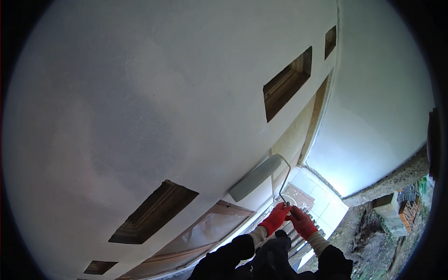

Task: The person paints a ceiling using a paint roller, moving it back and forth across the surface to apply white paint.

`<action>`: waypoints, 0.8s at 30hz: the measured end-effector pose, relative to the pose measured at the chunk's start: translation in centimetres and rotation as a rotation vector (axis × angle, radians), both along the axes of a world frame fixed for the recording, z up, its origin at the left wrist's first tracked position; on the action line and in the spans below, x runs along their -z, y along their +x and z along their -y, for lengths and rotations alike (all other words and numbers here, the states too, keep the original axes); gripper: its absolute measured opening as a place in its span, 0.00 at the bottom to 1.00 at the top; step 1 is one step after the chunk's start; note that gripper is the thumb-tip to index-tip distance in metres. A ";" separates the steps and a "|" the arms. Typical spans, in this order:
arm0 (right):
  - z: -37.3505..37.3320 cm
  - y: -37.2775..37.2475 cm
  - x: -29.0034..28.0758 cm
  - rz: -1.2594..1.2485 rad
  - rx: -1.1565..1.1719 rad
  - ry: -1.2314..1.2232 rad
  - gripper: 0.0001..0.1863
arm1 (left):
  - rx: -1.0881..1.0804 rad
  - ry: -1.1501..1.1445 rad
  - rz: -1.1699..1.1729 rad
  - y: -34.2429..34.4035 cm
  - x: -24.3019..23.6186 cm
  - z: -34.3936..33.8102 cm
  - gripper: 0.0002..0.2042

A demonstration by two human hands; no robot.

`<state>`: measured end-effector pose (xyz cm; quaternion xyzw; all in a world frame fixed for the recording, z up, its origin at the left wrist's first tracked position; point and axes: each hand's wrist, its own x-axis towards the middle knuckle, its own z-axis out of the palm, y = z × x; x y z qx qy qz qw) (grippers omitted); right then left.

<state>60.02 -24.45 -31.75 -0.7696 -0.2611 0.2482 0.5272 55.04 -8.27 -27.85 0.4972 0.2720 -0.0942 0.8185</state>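
A paint roller [255, 178] with a pale grey sleeve and a bent wire frame stands up in front of me. Its sleeve lies close to the white painted surface [177, 116]; whether the two touch I cannot tell. My left hand [276, 219], in a red glove with a beige cuff, is closed at the lower end of the wire frame. Beside it my right hand [303, 223], gloved alike, closes around the roller's handle just at the same spot. Most of the handle is hidden by the gloves.
Dark rectangular openings with wood inside, such as a large one [154, 212] and another [288, 83], cut into the white surface. A wood-framed window [205, 233] is below. At right stand a white wall [373, 112], concrete blocks [391, 212] and an orange hollow brick [409, 213] on rough ground.
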 end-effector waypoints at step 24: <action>-9.3 10.1 -30.2 0.634 -0.017 0.480 0.31 | -0.234 0.336 0.804 6.6 -29.3 -3.3 0.24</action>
